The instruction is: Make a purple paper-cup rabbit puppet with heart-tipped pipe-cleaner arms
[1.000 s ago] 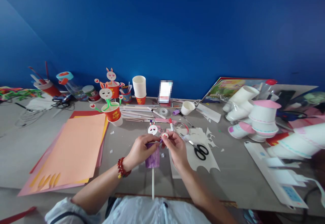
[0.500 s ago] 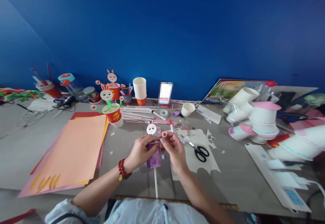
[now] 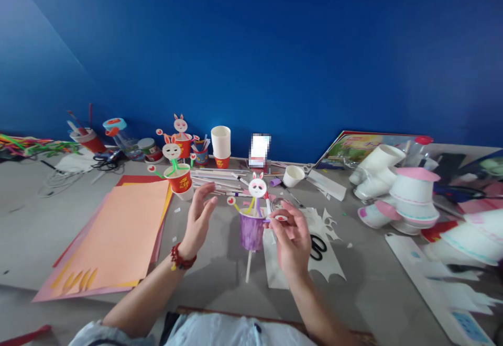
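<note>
A purple-coloured paper cup (image 3: 251,235) is held up over the table, with a white stick (image 3: 248,267) coming out of its bottom. From its top rises a white paper rabbit head (image 3: 257,188). A yellow arm with a heart disc (image 3: 231,201) reaches out on the left, and a purple arm bears another heart disc (image 3: 281,219) on the right. My right hand (image 3: 294,241) pinches that right disc. Apart from the cup, to its left, my left hand (image 3: 199,223) is open with nothing in it.
Black-handled scissors (image 3: 318,246) lie on cut white paper (image 3: 330,265), partly behind my right hand. Coloured paper sheets (image 3: 121,225) are stacked at left. Two finished rabbit cups, one a red cup (image 3: 181,182), stand behind. A white power strip (image 3: 424,288) and white cup models (image 3: 414,191) are on the right.
My left hand has let go of the purple cup and moved away left, fingers spread. The cup and my right hand have shifted right, and the rabbit head and yellow arm now show fully.
</note>
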Motion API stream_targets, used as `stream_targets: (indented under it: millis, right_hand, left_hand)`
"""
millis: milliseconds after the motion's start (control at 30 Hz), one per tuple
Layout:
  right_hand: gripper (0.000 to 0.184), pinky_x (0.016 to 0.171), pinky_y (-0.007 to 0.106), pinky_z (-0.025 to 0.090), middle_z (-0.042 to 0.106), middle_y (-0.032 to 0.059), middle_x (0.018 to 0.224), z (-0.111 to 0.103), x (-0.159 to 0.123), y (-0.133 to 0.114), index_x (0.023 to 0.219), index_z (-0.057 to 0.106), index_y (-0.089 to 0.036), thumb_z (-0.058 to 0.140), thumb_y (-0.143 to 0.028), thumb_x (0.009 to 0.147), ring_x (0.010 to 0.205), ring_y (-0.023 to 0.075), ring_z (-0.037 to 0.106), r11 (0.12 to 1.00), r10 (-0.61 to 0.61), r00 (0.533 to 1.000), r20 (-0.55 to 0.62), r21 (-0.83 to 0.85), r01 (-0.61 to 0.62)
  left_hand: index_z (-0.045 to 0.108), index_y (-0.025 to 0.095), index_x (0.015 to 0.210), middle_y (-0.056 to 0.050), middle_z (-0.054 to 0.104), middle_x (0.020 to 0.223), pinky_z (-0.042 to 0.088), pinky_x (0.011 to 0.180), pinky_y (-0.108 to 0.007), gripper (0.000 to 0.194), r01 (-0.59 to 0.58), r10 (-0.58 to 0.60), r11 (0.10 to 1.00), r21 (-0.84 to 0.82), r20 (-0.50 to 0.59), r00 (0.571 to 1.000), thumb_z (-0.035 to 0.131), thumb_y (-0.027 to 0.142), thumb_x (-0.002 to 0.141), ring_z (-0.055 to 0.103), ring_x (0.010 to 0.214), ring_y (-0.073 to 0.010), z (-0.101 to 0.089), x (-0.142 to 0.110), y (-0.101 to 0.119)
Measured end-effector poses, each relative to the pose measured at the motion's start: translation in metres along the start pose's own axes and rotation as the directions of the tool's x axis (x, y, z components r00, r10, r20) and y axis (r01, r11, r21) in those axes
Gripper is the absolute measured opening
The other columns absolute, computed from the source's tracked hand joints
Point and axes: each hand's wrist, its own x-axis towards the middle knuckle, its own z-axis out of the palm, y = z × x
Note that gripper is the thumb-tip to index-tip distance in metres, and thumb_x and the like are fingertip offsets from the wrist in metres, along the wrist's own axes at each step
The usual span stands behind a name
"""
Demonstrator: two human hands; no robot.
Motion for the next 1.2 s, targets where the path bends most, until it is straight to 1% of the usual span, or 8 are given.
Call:
stream_targets:
  millis: [67, 100, 167, 200, 333, 500, 767, 1200]
  right_hand:
    - [0.035, 0.062, 0.027, 0.057, 0.068, 0.0016, 0.089, -0.001, 0.001, -0.002, 0.116, 0.065, -0.029, 0.072, -0.02, 0.084, 0.08, 0.0159, 0.063, 1.0, -0.028, 1.0, -0.002, 0.013, 0.028]
    - [0.034, 0.062, 0.027, 0.058, 0.068, 0.0016, 0.089, -0.001, 0.001, -0.001, 0.116, 0.065, -0.029, 0.072, -0.02, 0.084, 0.08, 0.0158, 0.063, 0.999, -0.034, 0.999, -0.002, 0.016, 0.034]
    - [0.033, 0.063, 0.028, 0.059, 0.068, 0.0016, 0.089, -0.001, 0.0, 0.0, 0.116, 0.065, -0.029, 0.072, -0.019, 0.084, 0.079, 0.0157, 0.063, 0.999, -0.035, 0.999, 0.006, 0.022, 0.035]
    - [0.033, 0.064, 0.03, 0.059, 0.068, 0.0015, 0.089, -0.002, -0.001, 0.001, 0.116, 0.065, -0.029, 0.071, -0.019, 0.085, 0.077, 0.0156, 0.063, 0.999, -0.034, 0.999, 0.012, 0.022, 0.033]
    - [0.034, 0.066, 0.033, 0.061, 0.068, 0.0009, 0.086, -0.004, -0.007, 0.002, 0.116, 0.064, -0.03, 0.071, -0.02, 0.085, 0.073, 0.0157, 0.064, 0.999, -0.049, 0.998, 0.043, -0.006, 0.049]
    - [0.033, 0.066, 0.034, 0.061, 0.068, 0.0016, 0.085, -0.003, -0.013, -0.001, 0.116, 0.064, -0.03, 0.071, -0.021, 0.085, 0.074, 0.0172, 0.064, 0.996, -0.08, 0.994, 0.08, -0.042, 0.083]
    - [0.035, 0.068, 0.032, 0.06, 0.068, 0.0025, 0.086, 0.003, -0.017, 0.0, 0.119, 0.063, -0.03, 0.07, -0.019, 0.086, 0.077, 0.0169, 0.065, 0.993, -0.098, 0.987, 0.127, -0.053, 0.106]
    - [0.032, 0.068, 0.036, 0.062, 0.068, 0.0031, 0.085, 0.008, -0.019, 0.0, 0.117, 0.063, -0.029, 0.07, -0.023, 0.086, 0.077, 0.0184, 0.065, 0.995, -0.074, 0.99, 0.118, -0.062, 0.081]
  left_hand:
    - [0.059, 0.025, 0.12, -0.01, 0.058, 0.131, 0.052, 0.093, -0.041, 0.035, 0.218, -0.203, 0.964, -0.152, 0.111, 0.973, 0.056, 0.045, 0.092, 0.057, 0.12, -0.0271, 0.002, -0.001, -0.004]
    - [0.059, 0.024, 0.119, -0.01, 0.06, 0.127, 0.053, 0.09, -0.04, 0.035, 0.293, -0.257, 0.936, -0.195, 0.189, 0.948, 0.057, 0.046, 0.092, 0.061, 0.113, -0.0263, 0.005, -0.003, -0.005]
    - [0.06, 0.022, 0.117, -0.009, 0.064, 0.118, 0.054, 0.085, -0.037, 0.035, 0.355, -0.28, 0.903, -0.243, 0.297, 0.913, 0.063, 0.042, 0.089, 0.065, 0.101, -0.023, 0.013, -0.009, -0.006]
    - [0.06, 0.022, 0.117, -0.008, 0.066, 0.114, 0.055, 0.083, -0.035, 0.034, 0.358, -0.274, 0.895, -0.266, 0.306, 0.912, 0.066, 0.04, 0.088, 0.066, 0.097, -0.0211, 0.018, -0.011, -0.006]
    - [0.058, 0.023, 0.113, -0.003, 0.068, 0.099, 0.053, 0.076, -0.026, 0.034, 0.336, -0.28, 0.883, -0.327, 0.208, 0.937, 0.071, 0.035, 0.084, 0.065, 0.088, -0.0152, 0.028, -0.016, -0.006]
    - [0.061, 0.018, 0.096, -0.003, 0.069, 0.09, 0.051, 0.076, -0.025, 0.022, 0.258, -0.227, 0.92, -0.293, 0.136, 0.964, 0.067, 0.039, 0.088, 0.063, 0.079, -0.0128, 0.024, -0.014, -0.008]
    - [0.065, 0.017, 0.086, -0.005, 0.073, 0.087, 0.05, 0.082, -0.028, 0.019, 0.201, -0.199, 0.946, -0.256, 0.034, 0.979, 0.07, 0.036, 0.085, 0.068, 0.089, -0.018, 0.02, -0.013, -0.01]
    - [0.065, 0.02, 0.09, -0.003, 0.071, 0.087, 0.049, 0.079, -0.027, 0.018, 0.162, -0.171, 0.949, -0.27, -0.008, 0.985, 0.068, 0.037, 0.087, 0.065, 0.084, -0.0155, 0.02, -0.012, -0.01]
